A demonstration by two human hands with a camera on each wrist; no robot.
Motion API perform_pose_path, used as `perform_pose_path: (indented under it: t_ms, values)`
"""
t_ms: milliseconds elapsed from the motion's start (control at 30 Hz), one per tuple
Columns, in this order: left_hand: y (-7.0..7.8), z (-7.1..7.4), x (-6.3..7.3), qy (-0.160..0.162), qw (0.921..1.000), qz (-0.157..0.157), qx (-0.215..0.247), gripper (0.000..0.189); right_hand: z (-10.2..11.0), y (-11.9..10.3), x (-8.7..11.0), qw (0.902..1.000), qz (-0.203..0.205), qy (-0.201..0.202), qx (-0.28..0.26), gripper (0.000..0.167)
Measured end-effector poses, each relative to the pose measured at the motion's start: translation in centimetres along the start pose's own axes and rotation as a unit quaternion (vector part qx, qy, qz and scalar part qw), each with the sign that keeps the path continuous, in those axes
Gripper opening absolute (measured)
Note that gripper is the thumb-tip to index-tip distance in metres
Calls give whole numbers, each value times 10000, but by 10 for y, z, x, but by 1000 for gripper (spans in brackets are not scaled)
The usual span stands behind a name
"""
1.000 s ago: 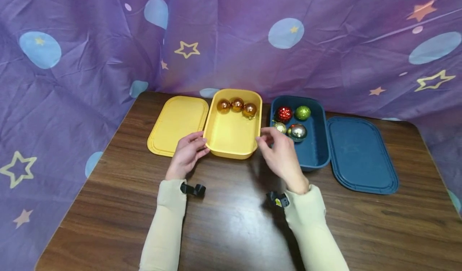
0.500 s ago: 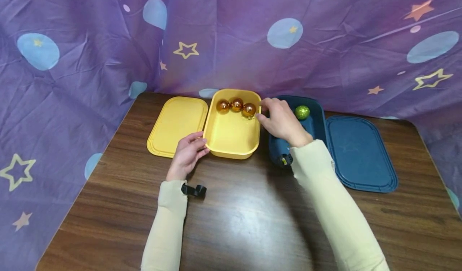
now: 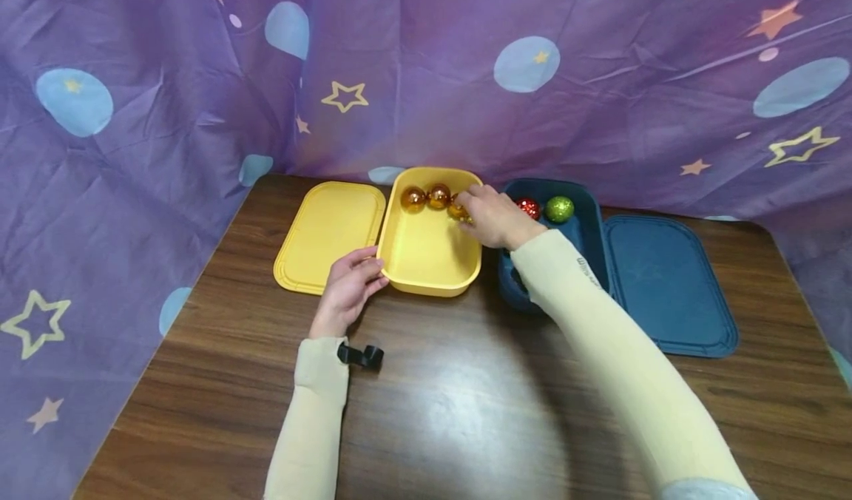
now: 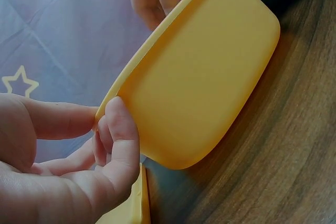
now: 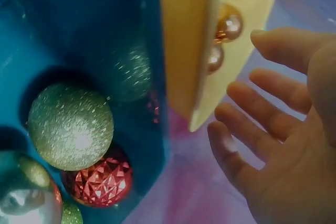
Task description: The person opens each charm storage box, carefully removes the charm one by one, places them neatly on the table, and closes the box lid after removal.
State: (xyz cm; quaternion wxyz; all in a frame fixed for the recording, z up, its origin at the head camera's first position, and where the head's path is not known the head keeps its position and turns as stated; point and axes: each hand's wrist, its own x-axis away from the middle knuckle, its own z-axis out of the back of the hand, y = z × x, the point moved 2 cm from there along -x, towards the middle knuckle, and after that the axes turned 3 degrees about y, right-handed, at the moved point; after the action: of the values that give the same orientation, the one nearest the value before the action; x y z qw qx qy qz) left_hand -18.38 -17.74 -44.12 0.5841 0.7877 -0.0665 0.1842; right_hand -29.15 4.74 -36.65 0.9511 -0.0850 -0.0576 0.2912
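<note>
My left hand (image 3: pixel 350 284) pinches the near-left rim of a yellow plastic box (image 3: pixel 429 259), thumb and fingers on either side of the edge in the left wrist view. Inside the box, near its far end, are shiny amber Christmas balls (image 3: pixel 413 200). My right hand (image 3: pixel 494 215) reaches over the box's right rim, fingertips at the rightmost amber ball (image 3: pixel 456 208), partly covering it. In the right wrist view, the right hand's fingers (image 5: pixel 252 129) are spread and loosely bent, with nothing between them; two amber balls (image 5: pixel 230 23) show beyond the rim.
To the right stands a blue box (image 3: pixel 592 219) with a green glitter ball (image 3: pixel 559 209), a red faceted ball (image 5: pixel 102 179), a pale glitter ball (image 5: pixel 71 127) and a silvery ball (image 5: pixel 26 192). A yellow lid (image 3: pixel 329 237) and a blue lid (image 3: pixel 668 285) lie on the wooden table (image 3: pixel 426 411).
My right hand has left the near-right side of the yellow box, moved toward the far end and come in over its rim to the amber balls. The left hand stays at the rim.
</note>
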Motion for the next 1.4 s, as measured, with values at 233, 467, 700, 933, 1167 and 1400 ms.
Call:
perform_pose_path:
  t_ms: [233,467,700,933,1167,1400]
  values:
    - [0,0,-1,53,10000,9,64,45,-4,8,-16,9998,56,9,170,38]
    - [1,0,0,39,10000,-20,12,44,-12,7,-25,9991,-27,-216,357,43]
    - [-1,0,0,23,10000,-45,41,44,-17,3,-29,9982,-56,-392,443,45]
    - [-3,-1,0,26,9999,-23,116,43,-22,8,-29,9971,-104,-543,517,50]
    - [-2,-2,-1,11,9999,-27,101,43,-25,12,-30,9967,-283,-617,447,48]
    - [-1,-1,-2,22,9999,-27,99,43,-27,9,-32,9965,-252,-620,500,52]
